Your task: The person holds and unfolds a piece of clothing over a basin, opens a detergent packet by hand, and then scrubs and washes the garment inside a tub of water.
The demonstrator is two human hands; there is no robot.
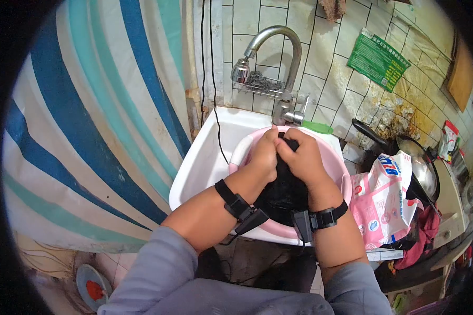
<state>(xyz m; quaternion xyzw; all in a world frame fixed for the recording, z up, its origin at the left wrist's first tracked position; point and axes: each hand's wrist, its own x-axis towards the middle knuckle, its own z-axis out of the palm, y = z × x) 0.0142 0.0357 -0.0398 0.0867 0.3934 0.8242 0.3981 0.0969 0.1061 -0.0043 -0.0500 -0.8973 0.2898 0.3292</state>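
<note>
Both hands are over a pink basin (pixel 240 149) that sits in a white sink (pixel 202 152). My left hand (pixel 265 156) is closed on a black cloth (pixel 284 194), its fingers mostly turned away from view. Beside it, my right hand (pixel 302 157) grips the same cloth, with the thumb pressed towards the left hand. The cloth looks wet and hangs down into the basin, hiding most of its inside. Whether it is a garment I cannot tell.
A curved metal faucet (pixel 294 58) rises behind the basin, near a wire rack holding a steel scrubber (pixel 263 80). A green brush-like item (pixel 317 127) lies on the sink's back edge. Right of it stand a pink-white bag (pixel 383 202) and a pan (pixel 423 170). A striped curtain (pixel 105 105) hangs left.
</note>
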